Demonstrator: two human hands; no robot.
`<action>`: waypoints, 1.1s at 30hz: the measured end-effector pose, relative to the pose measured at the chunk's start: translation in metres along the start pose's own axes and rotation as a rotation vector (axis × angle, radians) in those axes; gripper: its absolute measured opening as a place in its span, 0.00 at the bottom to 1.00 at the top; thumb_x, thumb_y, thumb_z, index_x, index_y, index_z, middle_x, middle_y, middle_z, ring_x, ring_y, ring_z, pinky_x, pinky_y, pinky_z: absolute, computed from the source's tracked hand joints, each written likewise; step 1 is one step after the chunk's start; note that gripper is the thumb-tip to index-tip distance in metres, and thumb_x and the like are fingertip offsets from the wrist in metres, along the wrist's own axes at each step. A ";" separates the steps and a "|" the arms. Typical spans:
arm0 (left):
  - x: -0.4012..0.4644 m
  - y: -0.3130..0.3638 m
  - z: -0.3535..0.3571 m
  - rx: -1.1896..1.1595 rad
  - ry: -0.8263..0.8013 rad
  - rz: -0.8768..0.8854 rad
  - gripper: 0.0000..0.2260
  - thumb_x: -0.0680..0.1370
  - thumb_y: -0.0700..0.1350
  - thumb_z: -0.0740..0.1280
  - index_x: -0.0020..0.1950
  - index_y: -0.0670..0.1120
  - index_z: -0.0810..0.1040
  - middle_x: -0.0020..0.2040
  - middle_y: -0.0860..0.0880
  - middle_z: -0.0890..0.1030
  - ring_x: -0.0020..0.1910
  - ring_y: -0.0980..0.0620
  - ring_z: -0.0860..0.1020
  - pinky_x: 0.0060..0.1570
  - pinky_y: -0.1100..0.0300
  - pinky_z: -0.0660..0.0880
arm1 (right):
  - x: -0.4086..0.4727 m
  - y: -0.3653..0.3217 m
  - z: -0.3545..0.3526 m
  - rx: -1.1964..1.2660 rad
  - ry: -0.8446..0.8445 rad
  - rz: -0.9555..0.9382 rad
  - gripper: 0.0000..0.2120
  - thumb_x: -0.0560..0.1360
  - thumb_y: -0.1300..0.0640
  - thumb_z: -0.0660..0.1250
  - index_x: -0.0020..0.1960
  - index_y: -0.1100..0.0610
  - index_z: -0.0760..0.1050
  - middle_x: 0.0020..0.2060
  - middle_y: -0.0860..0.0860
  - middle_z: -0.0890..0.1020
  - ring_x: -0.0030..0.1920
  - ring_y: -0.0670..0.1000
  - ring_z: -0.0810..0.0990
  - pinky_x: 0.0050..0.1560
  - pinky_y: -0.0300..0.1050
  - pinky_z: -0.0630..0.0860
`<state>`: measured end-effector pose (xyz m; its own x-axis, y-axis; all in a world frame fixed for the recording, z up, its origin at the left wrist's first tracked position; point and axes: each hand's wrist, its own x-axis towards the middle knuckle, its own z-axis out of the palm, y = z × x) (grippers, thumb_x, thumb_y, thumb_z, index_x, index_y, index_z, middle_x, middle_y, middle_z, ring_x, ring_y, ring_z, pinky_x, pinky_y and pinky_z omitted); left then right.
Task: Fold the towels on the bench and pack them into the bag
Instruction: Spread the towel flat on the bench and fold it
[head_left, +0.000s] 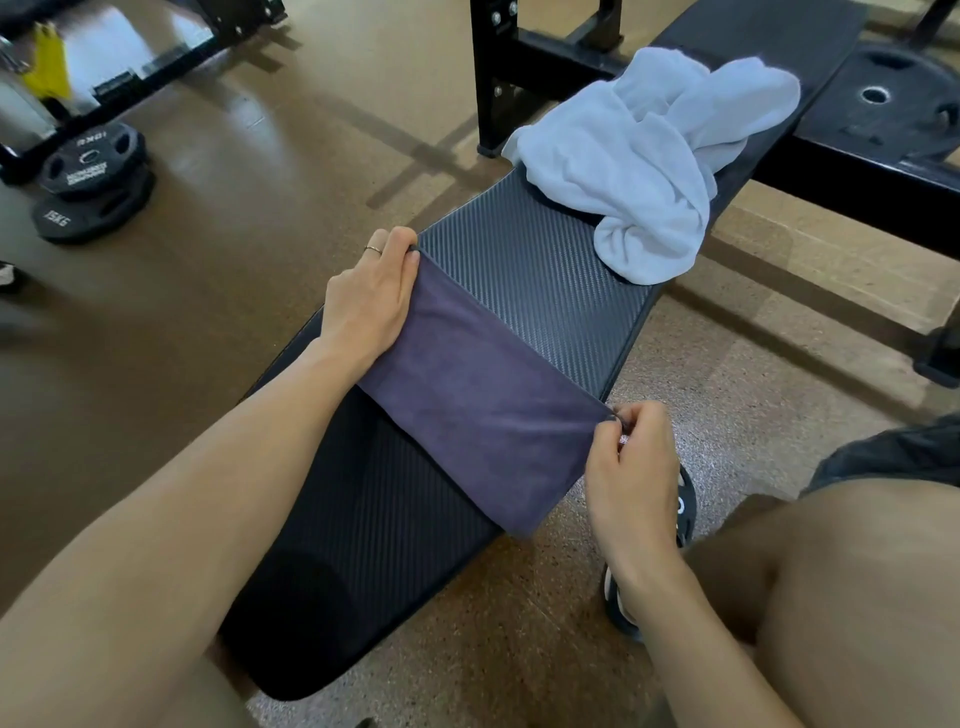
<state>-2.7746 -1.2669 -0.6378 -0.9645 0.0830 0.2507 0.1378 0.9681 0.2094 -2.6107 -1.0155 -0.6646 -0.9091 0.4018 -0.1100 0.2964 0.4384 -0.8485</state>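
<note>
Brown gym flooring surrounds a black padded bench running from near left to far right. Across its middle lies a purple towel, stretched flat. At the towel's far left corner, the left hand curls its fingers over the edge; the right hand pinches the near right corner. Farther along, a crumpled white towel rests on the bench. Weight plates sit far left.
</note>
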 end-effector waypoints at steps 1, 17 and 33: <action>0.001 0.001 0.000 0.003 -0.014 -0.010 0.11 0.87 0.51 0.49 0.62 0.47 0.66 0.60 0.47 0.74 0.43 0.37 0.77 0.41 0.48 0.67 | 0.001 0.000 0.000 0.021 -0.023 0.039 0.04 0.81 0.56 0.57 0.47 0.51 0.66 0.43 0.51 0.74 0.44 0.54 0.75 0.44 0.56 0.74; 0.005 -0.006 0.001 -0.106 -0.152 -0.002 0.08 0.87 0.47 0.52 0.56 0.44 0.65 0.51 0.46 0.75 0.47 0.36 0.76 0.47 0.43 0.72 | 0.008 -0.004 -0.003 0.040 -0.029 0.066 0.05 0.79 0.56 0.61 0.44 0.52 0.68 0.39 0.51 0.76 0.40 0.54 0.75 0.41 0.55 0.74; 0.009 -0.017 0.002 0.002 -0.250 -0.008 0.06 0.86 0.53 0.52 0.55 0.52 0.65 0.53 0.48 0.77 0.48 0.39 0.77 0.49 0.43 0.74 | 0.014 0.000 0.002 0.029 -0.022 0.116 0.06 0.78 0.58 0.62 0.42 0.56 0.69 0.39 0.53 0.76 0.40 0.54 0.73 0.37 0.49 0.67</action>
<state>-2.7865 -1.2821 -0.6407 -0.9914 0.1308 0.0078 0.1295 0.9693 0.2088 -2.6240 -1.0112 -0.6667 -0.8756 0.4303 -0.2194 0.3914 0.3662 -0.8442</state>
